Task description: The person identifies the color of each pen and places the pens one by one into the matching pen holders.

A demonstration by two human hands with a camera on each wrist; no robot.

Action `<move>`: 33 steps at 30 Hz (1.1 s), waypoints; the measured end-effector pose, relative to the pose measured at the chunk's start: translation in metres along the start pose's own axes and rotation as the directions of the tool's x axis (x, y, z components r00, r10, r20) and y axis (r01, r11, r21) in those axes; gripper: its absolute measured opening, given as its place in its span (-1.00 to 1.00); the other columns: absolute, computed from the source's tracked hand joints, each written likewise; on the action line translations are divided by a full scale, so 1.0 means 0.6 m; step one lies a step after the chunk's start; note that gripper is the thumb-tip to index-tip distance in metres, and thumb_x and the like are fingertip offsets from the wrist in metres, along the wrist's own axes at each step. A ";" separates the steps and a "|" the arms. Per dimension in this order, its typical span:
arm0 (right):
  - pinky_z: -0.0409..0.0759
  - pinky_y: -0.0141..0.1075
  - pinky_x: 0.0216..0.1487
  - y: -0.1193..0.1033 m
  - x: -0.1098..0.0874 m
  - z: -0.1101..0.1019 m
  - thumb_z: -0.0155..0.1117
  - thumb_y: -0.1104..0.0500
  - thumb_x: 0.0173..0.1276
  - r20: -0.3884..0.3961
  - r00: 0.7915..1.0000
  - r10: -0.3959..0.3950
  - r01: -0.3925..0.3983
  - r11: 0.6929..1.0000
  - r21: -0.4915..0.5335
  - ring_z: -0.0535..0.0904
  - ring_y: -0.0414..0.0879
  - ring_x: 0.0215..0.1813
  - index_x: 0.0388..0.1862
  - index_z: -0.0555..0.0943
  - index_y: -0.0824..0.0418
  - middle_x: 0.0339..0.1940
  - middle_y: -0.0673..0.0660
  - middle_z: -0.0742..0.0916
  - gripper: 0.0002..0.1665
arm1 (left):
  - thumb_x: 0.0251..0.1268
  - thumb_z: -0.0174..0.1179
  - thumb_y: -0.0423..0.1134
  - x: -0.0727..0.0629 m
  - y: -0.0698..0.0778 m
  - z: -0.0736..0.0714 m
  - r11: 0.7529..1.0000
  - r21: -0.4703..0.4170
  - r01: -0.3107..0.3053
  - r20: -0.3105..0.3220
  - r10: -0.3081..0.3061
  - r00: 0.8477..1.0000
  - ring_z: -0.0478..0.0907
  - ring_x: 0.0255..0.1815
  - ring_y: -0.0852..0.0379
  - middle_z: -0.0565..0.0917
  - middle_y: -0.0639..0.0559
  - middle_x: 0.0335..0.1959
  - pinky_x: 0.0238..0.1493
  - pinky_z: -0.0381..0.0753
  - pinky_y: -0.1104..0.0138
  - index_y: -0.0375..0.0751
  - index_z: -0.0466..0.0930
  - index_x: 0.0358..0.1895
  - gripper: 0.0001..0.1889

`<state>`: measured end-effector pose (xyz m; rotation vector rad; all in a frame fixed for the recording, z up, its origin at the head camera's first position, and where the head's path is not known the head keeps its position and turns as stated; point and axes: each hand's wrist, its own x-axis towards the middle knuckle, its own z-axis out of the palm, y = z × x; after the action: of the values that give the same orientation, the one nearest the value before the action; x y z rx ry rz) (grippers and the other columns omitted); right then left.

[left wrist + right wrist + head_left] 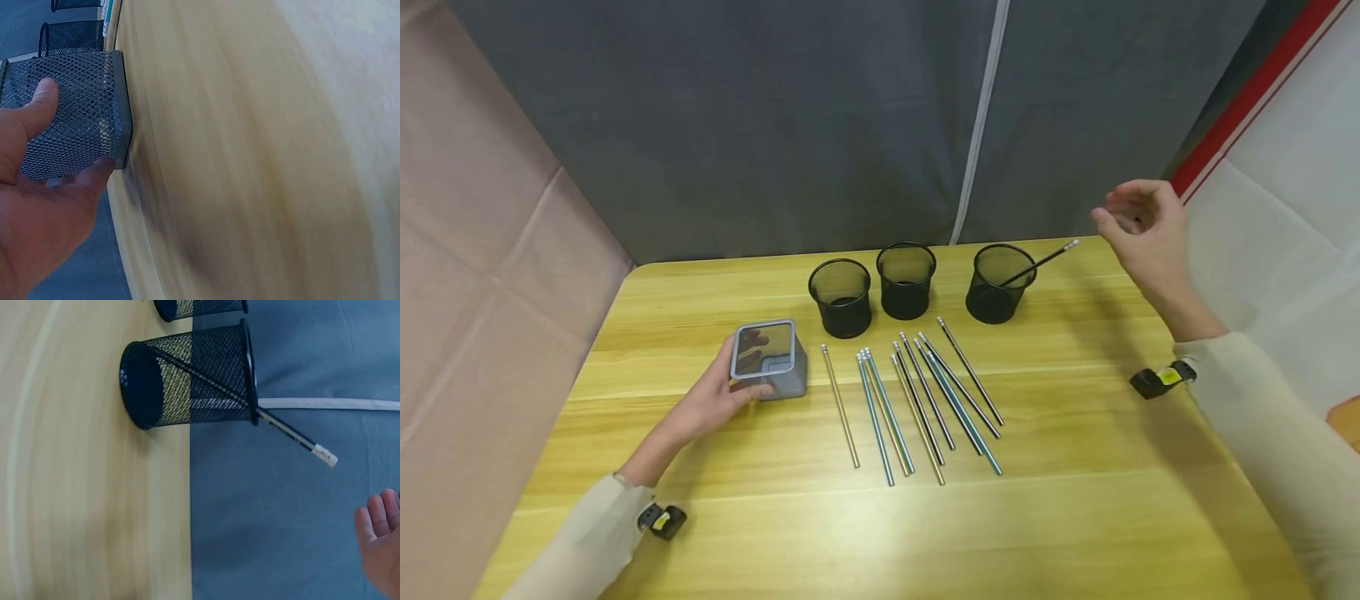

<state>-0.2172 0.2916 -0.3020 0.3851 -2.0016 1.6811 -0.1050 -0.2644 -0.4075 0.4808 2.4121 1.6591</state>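
My left hand (718,398) grips a grey square mesh pencil holder (788,379) at the left, thumb on the near side and fingers around the far side. In the left wrist view the holder (81,119) touches or nearly touches the table. My right hand (1150,237) is raised at the right, fingers loosely bent, holding nothing. Left of it, a black pencil (1051,257) with a white eraser leans inside the right round black mesh cup (992,304). In the right wrist view the hand (382,544) is apart from that pencil (287,430).
Two more round black mesh cups, a left one (846,321) and a middle one (906,300), stand at the back. Several gold, blue and black pencils (917,408) lie on the wooden table (775,533). A grey curtain (737,125) hangs behind.
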 end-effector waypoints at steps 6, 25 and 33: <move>0.57 -0.52 0.03 0.036 -0.011 -0.031 0.39 0.38 0.31 0.004 0.998 0.068 -0.068 0.997 -0.022 0.58 -0.11 -0.02 0.14 0.49 0.47 -0.02 0.19 0.63 -0.55 | 0.36 0.25 -0.56 0.001 -0.002 0.001 1.000 0.006 -0.002 -0.004 0.002 1.000 0.15 0.48 -0.38 0.17 -0.39 0.50 0.32 0.39 -0.07 -0.26 -0.07 0.57 -0.15; 0.58 -0.59 -0.13 0.072 -0.061 -0.068 0.35 0.29 0.39 0.105 0.956 0.275 -0.240 0.935 -0.262 0.63 -0.30 -0.08 0.08 0.52 0.15 -0.12 -0.08 0.66 -0.67 | 0.33 0.24 -0.60 0.001 -0.004 -0.001 1.000 -0.002 -0.018 -0.004 0.018 1.000 0.18 0.45 -0.41 0.18 -0.42 0.48 0.30 0.41 -0.06 -0.29 -0.08 0.57 -0.14; 0.61 -0.57 -0.16 0.084 -0.087 -0.075 0.32 0.25 0.46 0.226 0.900 0.372 -0.284 0.895 -0.344 0.64 -0.35 -0.12 0.17 0.42 0.23 -0.10 -0.08 0.65 -0.61 | 0.37 0.22 -0.58 -0.001 0.001 0.001 1.000 0.004 0.002 -0.002 -0.002 1.000 0.15 0.47 -0.40 0.16 -0.41 0.50 0.32 0.37 -0.11 -0.27 -0.09 0.57 -0.15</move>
<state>-0.1908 0.3405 -0.3669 0.1892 -2.6237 1.5333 -0.1043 -0.2640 -0.4071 0.4772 2.4170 1.6548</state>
